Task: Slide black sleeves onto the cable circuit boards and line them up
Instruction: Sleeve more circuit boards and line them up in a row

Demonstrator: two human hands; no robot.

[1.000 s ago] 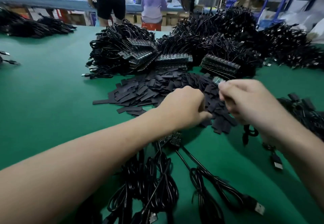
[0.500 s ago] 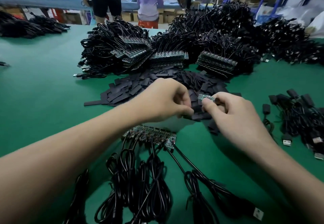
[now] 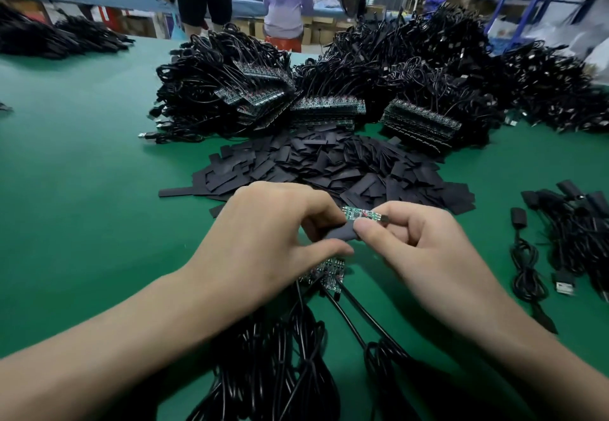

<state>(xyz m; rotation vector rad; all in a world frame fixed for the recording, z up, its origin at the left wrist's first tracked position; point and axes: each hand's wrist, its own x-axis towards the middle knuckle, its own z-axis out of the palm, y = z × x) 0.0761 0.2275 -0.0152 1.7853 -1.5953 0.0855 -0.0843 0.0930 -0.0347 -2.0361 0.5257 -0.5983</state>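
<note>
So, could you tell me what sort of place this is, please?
Likely an electronics assembly workshop: heaps of black cables with circuit boards, a pile of cut black sleeves on a green workbench.

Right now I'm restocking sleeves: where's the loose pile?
Head view, centre: the sleeve pile lies on the green table, just before the stacked circuit boards.

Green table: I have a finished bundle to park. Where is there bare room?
Widest bare patch: the green table left of the sleeve pile and cable heaps. A narrow strip lies between that pile and the sleeved cables on the right. Crowded: the middle, where coiled cables lie under the left hand and right hand.
</note>
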